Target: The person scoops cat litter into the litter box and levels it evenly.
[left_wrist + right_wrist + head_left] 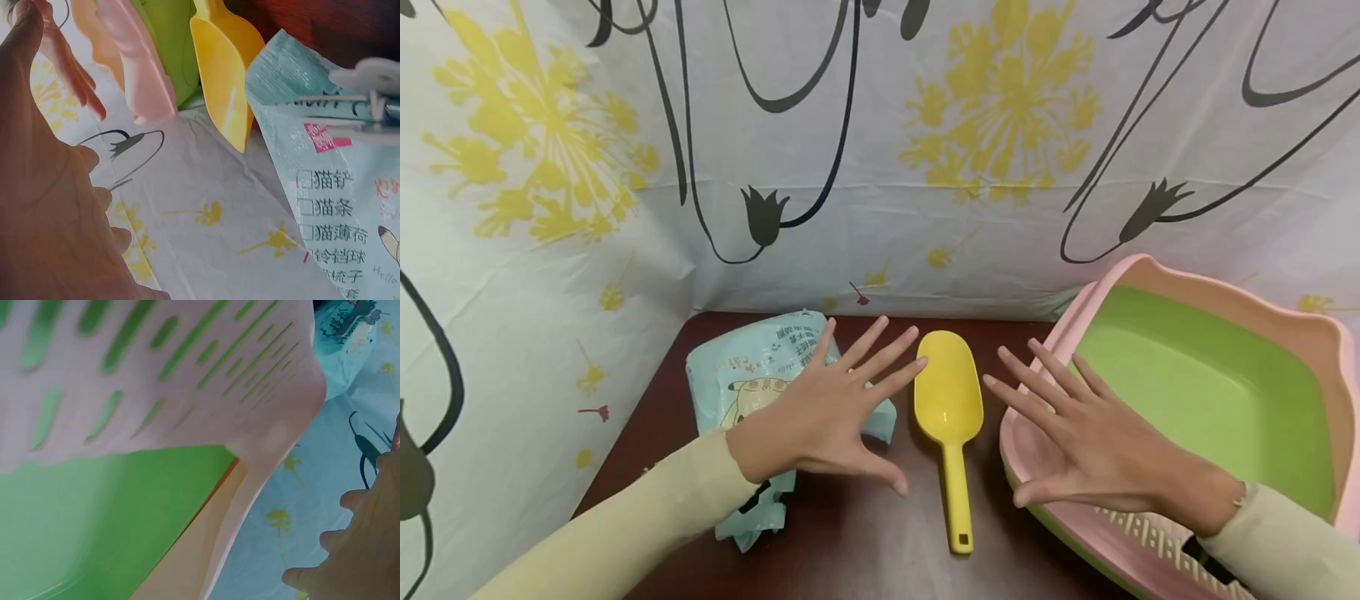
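In the head view my left hand (823,412) spreads its fingers over a light blue plastic bag (715,375) with a cartoon and printed characters, holding nothing. My right hand (1093,442), fingers also spread, hovers over the near left rim of a pink and green litter box (1195,392). Between the hands a yellow scoop (951,392) lies on the table, its handle toward me. The left wrist view shows the printed bag (331,187) and the scoop (228,69) beside my left hand (69,200). Slotted pink plastic (187,375) fills much of the right wrist view.
The dark red table (865,550) runs back to a white cloth (820,275) patterned with yellow flowers and dark stems, which hangs behind and at the left. The litter box's raised back wall (1262,308) takes up the right side.
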### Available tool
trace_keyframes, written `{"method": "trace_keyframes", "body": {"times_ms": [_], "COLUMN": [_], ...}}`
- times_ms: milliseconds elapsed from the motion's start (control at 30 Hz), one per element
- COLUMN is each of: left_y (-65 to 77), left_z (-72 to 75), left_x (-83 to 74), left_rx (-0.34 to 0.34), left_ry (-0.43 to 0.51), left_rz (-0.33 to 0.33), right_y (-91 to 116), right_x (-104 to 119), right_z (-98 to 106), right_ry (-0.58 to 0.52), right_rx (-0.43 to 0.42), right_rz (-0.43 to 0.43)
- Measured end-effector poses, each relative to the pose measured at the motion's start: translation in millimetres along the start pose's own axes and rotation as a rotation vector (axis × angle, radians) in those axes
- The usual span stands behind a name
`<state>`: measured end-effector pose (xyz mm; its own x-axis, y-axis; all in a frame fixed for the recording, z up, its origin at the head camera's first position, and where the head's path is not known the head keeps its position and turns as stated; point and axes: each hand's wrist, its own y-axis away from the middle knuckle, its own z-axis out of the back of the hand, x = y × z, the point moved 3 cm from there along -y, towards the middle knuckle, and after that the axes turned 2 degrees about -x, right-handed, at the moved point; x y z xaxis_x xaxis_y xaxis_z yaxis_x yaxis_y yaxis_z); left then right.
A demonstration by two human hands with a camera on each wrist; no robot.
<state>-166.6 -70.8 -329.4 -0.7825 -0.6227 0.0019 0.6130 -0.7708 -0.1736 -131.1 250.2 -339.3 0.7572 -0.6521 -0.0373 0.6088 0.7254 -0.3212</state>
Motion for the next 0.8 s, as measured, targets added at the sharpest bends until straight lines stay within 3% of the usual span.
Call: {"method": "trace_keyframes", "body": {"times_ms": [267, 467, 800], "left_y": [11.1, 22.2, 55.2], "left_z": [-0.3, -1.1, 3.6], "left_x": [11.0, 21.8, 39.3], "left_rx": [-0.017, 0.003, -0.046], "left_ry": [-0.031, -0.020, 0.035], "left_rz": [0.018, 0.072, 0.258], "right_y": [19, 36, 44], "right_x": [-14, -26, -29], "right_z": [4, 5, 11], "right_ry": [-0.020, 0.019, -0.074], "right_rx": [0.010, -0.004, -0.017], "right_rz": [-0.057, -0.088, -0.198]}}
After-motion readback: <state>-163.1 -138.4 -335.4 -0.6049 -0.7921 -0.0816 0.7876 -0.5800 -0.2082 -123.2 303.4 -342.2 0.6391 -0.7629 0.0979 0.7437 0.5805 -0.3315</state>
